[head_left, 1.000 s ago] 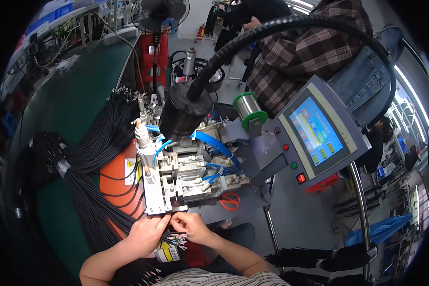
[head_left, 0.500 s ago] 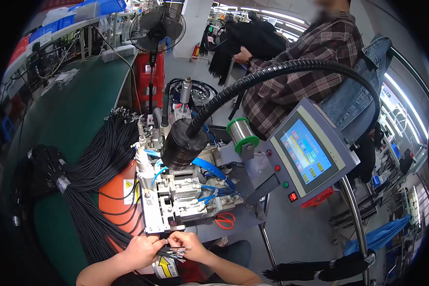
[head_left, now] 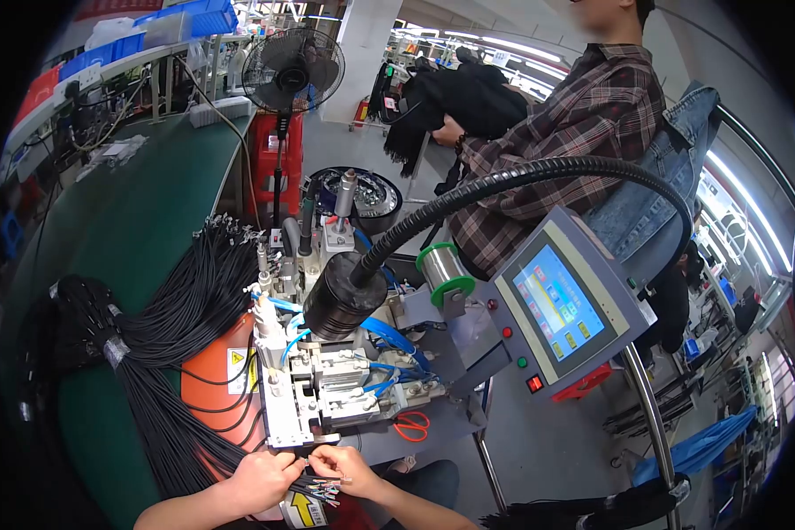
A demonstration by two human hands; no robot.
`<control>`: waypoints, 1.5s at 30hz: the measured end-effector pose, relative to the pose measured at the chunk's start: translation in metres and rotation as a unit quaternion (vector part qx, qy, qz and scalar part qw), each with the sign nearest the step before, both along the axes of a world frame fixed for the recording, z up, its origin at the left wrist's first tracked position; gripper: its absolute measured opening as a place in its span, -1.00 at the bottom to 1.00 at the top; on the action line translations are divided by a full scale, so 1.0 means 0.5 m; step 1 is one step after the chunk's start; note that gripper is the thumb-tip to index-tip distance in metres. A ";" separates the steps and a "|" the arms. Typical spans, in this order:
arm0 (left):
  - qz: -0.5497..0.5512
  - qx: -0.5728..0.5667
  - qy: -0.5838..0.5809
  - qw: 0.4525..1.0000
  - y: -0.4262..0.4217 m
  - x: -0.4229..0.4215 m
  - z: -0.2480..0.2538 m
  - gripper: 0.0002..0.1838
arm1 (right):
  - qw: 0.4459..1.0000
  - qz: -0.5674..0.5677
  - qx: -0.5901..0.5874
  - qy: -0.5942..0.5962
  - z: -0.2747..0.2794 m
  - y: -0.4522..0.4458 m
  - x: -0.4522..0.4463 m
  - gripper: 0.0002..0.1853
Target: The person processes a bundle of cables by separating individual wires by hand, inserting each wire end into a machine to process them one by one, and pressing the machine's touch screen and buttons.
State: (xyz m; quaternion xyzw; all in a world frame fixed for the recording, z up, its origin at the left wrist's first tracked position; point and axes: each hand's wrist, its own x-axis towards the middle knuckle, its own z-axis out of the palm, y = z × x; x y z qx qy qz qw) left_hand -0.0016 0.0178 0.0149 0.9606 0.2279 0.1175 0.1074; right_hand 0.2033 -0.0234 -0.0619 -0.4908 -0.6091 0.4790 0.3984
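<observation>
Coloured wire ends (head_left: 329, 488) low in view, between six and seven o'clock. Grasping their black cables (head_left: 303, 485), apparently, in a curled left hand (head_left: 263, 481); pinching with the right hand (head_left: 343, 466), on what, cannot tell. Probably lining up ends before the machine (head_left: 340, 375), twelve o'clock from them; next calls for a steady, fine pinch. Arrow label (head_left: 303, 511) at seven, warning label (head_left: 238, 364) at eleven, lit screen (head_left: 556, 305) at two: cannot read the characters, nor find any brand.

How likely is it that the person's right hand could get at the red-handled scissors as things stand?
Probably yes: the red-handled scissors lie near the right hand, with nothing visible between, though it seems busy beside the left hand.
</observation>
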 end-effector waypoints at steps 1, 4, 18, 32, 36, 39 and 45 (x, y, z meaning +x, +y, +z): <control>0.001 0.012 0.000 1.000 -0.002 0.000 -0.003 -0.62 | 1.000 0.002 0.007 0.005 0.001 0.001 -0.001 -0.89; 0.017 0.032 -0.018 0.999 -0.009 -0.002 -0.016 -0.61 | 0.999 0.011 0.040 0.001 -0.008 0.002 0.000 -0.88; 0.104 -0.012 -0.087 0.991 -0.038 -0.024 -0.015 -0.60 | 1.000 0.006 -0.003 -0.010 -0.002 0.003 -0.001 -0.82; 0.056 0.045 -0.099 0.993 -0.026 -0.052 -0.063 -0.59 | 0.953 -0.060 0.287 -0.077 0.289 -0.035 0.039 -0.97; 0.054 0.053 -0.112 0.991 -0.027 -0.056 -0.072 -0.63 | 0.935 0.135 0.325 -0.055 0.478 0.060 -0.124 -0.32; 0.067 0.073 -0.135 0.986 -0.032 -0.051 -0.086 -0.72 | 0.954 0.142 0.263 -0.029 0.623 0.225 -0.285 -0.20; 0.050 0.106 -0.180 0.977 -0.030 -0.053 -0.099 -0.89 | 0.793 -0.106 0.287 -0.527 0.739 0.547 -0.371 -0.28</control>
